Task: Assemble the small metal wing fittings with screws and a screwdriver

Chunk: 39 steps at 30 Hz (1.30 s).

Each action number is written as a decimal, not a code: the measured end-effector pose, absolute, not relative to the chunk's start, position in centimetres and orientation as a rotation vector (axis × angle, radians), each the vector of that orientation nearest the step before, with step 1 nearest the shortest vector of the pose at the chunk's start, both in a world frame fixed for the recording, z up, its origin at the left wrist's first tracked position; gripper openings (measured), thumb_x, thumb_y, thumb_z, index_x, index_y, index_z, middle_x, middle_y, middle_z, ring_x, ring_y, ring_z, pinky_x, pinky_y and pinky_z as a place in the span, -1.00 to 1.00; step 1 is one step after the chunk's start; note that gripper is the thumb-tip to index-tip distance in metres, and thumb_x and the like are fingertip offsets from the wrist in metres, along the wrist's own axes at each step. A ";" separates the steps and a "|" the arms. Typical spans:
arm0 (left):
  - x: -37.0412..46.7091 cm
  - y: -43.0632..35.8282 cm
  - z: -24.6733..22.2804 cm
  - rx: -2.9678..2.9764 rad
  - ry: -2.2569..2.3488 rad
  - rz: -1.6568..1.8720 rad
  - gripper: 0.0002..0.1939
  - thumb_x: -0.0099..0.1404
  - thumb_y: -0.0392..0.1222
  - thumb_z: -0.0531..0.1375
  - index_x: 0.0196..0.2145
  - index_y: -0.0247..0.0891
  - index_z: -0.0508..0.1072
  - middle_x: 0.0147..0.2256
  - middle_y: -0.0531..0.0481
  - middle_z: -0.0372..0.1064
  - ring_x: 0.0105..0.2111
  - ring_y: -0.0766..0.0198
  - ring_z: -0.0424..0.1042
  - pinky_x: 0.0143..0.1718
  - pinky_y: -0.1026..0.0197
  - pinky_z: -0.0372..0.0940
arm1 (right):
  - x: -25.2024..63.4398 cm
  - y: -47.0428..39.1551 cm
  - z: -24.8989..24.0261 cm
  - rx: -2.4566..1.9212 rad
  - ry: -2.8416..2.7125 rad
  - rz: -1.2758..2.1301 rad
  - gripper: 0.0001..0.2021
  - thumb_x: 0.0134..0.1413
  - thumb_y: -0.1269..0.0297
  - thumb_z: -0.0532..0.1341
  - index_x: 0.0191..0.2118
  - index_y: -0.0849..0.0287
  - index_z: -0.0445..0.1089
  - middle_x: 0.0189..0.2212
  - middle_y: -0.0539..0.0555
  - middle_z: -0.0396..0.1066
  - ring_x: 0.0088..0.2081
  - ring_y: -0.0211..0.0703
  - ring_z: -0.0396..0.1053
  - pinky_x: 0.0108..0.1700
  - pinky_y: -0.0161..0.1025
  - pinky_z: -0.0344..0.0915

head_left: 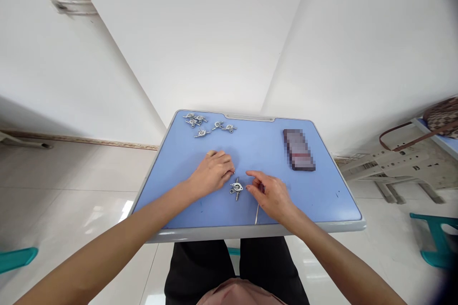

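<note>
On the blue tabletop in front of me lies a small metal fitting [236, 188] with an oval flange and pipe stubs, between my two hands. My left hand [213, 171] rests just behind and left of it, fingers pinched together; a tiny shiny bit, perhaps a screw, shows at the fingertips. My right hand [269, 193] is on the fitting's right, thumb and index finger apart, the other fingers curled around a thin screwdriver-like tool [256, 214]. Its slim shaft points towards me, and most of its handle is hidden in the palm.
Several similar metal fittings [202, 133] lie at the desk's [161, 176] back left. A blurred, phone-shaped dark object [299, 150] lies at the right. White walls stand behind the desk; another desk with a checked bag [443, 116] is at the far right, near a green stool [434, 238].
</note>
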<state>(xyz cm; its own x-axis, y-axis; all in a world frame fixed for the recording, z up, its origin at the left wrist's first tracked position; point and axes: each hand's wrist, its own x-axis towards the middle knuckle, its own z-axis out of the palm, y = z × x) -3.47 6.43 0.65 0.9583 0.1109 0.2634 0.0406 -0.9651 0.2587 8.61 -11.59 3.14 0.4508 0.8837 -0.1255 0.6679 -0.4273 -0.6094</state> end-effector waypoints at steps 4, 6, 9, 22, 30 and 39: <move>-4.1 6.4 0.0 2.830 0.156 0.456 -0.74 0.38 -0.36 0.05 -0.27 -0.20 0.53 -0.38 0.00 0.42 -0.33 0.22 0.32 -0.27 0.14 0.12 | 9.4 -12.1 3.4 -2.249 -1.330 0.519 -0.75 0.20 0.27 0.14 -0.05 0.00 0.47 -0.36 -0.05 0.49 -0.38 -0.25 0.37 -0.32 -0.29 0.17; -4.7 6.1 0.0 2.830 0.183 0.459 -0.72 0.37 -0.40 0.03 -0.18 -0.20 0.52 -0.36 -0.02 0.43 -0.32 0.21 0.33 -0.29 0.14 0.14 | 9.1 -11.9 3.4 -2.265 -1.408 0.511 -0.75 0.18 0.26 0.18 -0.05 -0.01 0.48 -0.31 -0.04 0.50 -0.36 -0.25 0.37 -0.34 -0.30 0.14; -5.9 5.3 0.5 2.823 0.257 0.459 -0.66 0.34 -0.44 0.01 -0.06 -0.23 0.46 -0.30 -0.05 0.44 -0.27 0.16 0.35 -0.28 0.12 0.18 | 8.2 -11.3 3.6 -2.275 -1.526 0.539 -0.73 0.13 0.24 0.23 -0.02 -0.02 0.46 -0.30 -0.03 0.51 -0.35 -0.24 0.39 -0.37 -0.31 0.08; -6.9 -0.9 1.5 2.774 0.555 0.565 -0.69 0.20 -0.17 0.30 -0.11 -0.19 0.37 -0.18 -0.07 0.47 -0.18 0.06 0.36 -0.22 0.04 0.18 | 9.5 -9.9 4.5 -2.263 -1.866 0.539 -0.55 0.12 0.46 0.07 0.09 -0.07 0.36 -0.28 -0.04 0.53 -0.32 -0.19 0.42 -0.36 -0.29 0.06; -7.1 -1.2 1.0 2.802 0.627 0.585 -0.90 0.30 -0.19 0.20 -0.22 -0.21 0.41 -0.33 -0.03 0.47 -0.27 0.11 0.36 -0.29 0.10 0.17 | 8.9 -9.6 3.7 -2.351 -1.943 0.395 -0.79 0.27 0.25 0.08 -0.17 0.07 0.47 -0.28 0.06 0.50 -0.31 -0.16 0.41 -0.43 -0.25 0.00; -7.9 -0.5 0.4 2.707 0.636 0.563 -0.90 0.34 -0.20 0.16 -0.35 -0.19 0.42 -0.39 0.03 0.48 -0.35 0.19 0.39 -0.33 0.14 0.17 | 8.4 -10.5 3.0 -2.376 -1.884 0.371 -0.80 0.28 0.25 0.09 -0.27 0.10 0.46 -0.32 0.02 0.49 -0.36 -0.21 0.38 -0.47 -0.24 -0.09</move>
<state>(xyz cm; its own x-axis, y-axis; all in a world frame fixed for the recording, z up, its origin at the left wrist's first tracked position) -7.86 -0.47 0.43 0.8250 0.4774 0.3024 0.3583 -0.8557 0.3733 8.36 -10.50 3.02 0.2115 0.9680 -0.1353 0.9469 -0.2372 -0.2172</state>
